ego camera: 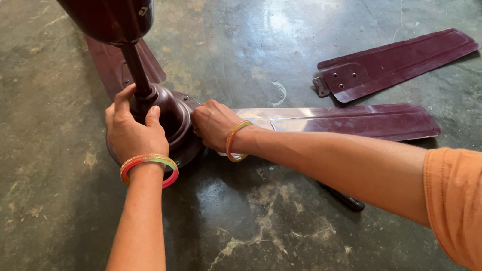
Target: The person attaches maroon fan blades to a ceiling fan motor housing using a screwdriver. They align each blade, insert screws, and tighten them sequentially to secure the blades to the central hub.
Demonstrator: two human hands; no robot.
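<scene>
Head view, looking down at a dark, stained concrete floor [51,223] where a maroon ceiling fan lies partly taken apart. The left hand [133,129] is curled around the base of the fan's downrod [135,69], fingers and thumb wrapped where the rod enters the motor housing [176,121]. The right hand [214,124] sits just beside it, closed into a loose fist against the housing's edge where a blade meets it — whether it pinches a screw or a small tool cannot be told, since the fingertips are hidden. Both wrists wear coloured bangles. One attached blade [348,122] stretches away past the right hand; another blade [118,62] shows beyond the left hand, behind the rod. A detached blade [396,63] lies well apart, farther out beyond the right hand. A dark handle-like tool [345,200] lies under the right forearm, mostly hidden. The bell-shaped canopy cup [109,11] hangs high on the rod above the left hand. In my judgement the risks are these: the top-heavy rod could tip if the left hand loosens — the housing might then roll and bend the attached blade; fingers could get nipped at the blade bracket; a small fastener could be lost on the mottled floor.
</scene>
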